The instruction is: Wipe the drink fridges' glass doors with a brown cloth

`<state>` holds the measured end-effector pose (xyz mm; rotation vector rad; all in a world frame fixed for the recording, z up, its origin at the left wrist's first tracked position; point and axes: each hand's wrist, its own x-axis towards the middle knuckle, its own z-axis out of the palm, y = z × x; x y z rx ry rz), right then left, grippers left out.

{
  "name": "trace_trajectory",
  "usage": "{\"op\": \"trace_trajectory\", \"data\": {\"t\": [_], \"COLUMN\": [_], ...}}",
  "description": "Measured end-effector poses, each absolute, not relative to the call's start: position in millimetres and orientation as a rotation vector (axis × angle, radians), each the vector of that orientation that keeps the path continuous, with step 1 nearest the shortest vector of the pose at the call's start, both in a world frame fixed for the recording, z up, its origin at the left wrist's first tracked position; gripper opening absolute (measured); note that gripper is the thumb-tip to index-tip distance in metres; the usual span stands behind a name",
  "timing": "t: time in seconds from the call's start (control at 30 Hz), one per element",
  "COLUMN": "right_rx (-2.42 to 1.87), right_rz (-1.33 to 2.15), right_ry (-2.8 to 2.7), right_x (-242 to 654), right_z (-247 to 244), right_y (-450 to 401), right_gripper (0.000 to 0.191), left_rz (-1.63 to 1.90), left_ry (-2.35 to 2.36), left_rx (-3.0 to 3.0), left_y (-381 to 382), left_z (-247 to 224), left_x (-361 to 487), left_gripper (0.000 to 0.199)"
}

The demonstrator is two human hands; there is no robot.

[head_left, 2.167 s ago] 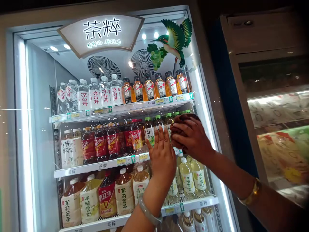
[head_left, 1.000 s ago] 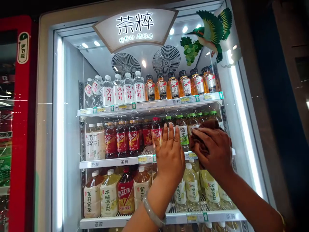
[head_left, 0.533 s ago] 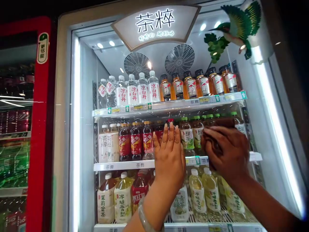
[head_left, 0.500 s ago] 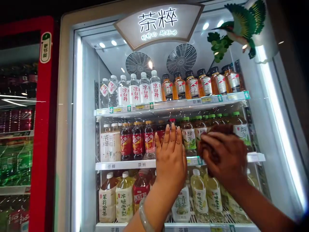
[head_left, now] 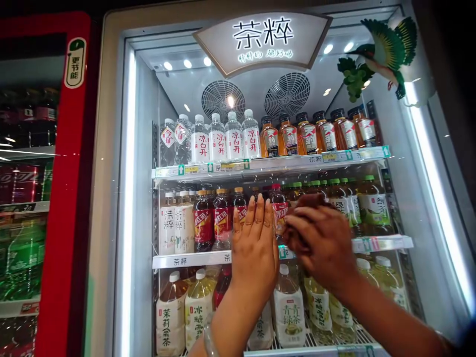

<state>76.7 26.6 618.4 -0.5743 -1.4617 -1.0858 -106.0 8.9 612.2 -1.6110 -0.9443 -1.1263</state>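
My left hand (head_left: pixel 256 243) lies flat with its fingers stretched upward against the glass door, in front of the middle shelf. A pale bangle (head_left: pixel 210 339) circles that wrist. To its right, my right hand (head_left: pixel 327 248) is closed around a bunched dark brown cloth (head_left: pixel 313 200), held at the glass. Part of the cloth shows above the knuckles and part beside the fingertips; the rest is hidden in the grip. Between the two hands, behind the glass, stands a red-capped bottle (head_left: pixel 279 210).
A lit drinks cooler (head_left: pixel 106 198) fills the view. Bottles stand on its upper shelf (head_left: pixel 267 165), its middle shelf and below. A fan-shaped sign (head_left: pixel 260 42) and a bird decoration (head_left: pixel 394 54) sit at the top. A red-framed cooler (head_left: pixel 70 198) is at left.
My right hand has moved left with the cloth, closer to my left hand. My left hand has shifted slightly left, so the red-capped bottle shows more. The view has shifted a little.
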Motion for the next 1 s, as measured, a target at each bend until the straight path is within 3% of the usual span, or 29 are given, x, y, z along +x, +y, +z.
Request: {"op": "trace_trajectory", "data": {"t": [0.23, 0.47, 0.7, 0.9, 1.0], "right_rx": [-0.45, -0.48, -0.5, -0.561, -0.39], "right_rz": [-1.131, -1.109, -1.117, -1.086, -1.165], "right_ry": [-1.566, -1.564, -1.535, -1.509, -1.587], "right_x": [43.6, 9.6, -7.2, -48.8, -86.3], "right_z": [680.0, 632.7, 679.1, 626.3, 638.1], "right_y": [28.0, 14.4, 20.2, 4.2, 0.3], "right_gripper": [0.038, 0.029, 0.035, 0.032, 0.023], "left_rz": [-1.224, -1.178, -1.193, -1.136, -1.175], "left_ry": [-1.008, -1.013, -1.07, -1.027, -1.067], "left_rx": [-1.524, -1.577, -1.548, -1.646, -1.601], "left_y": [0.0, -1.6, -9.2, -16.0, -20.3], "left_z": [627.8, 616.2, 626.7, 620.7, 625.1], "left_x": [-138.2, -163.3, -196.1, -225.3, -245.8], "left_gripper": [0.066, 0.07, 0.071, 0.072, 0.071]}}
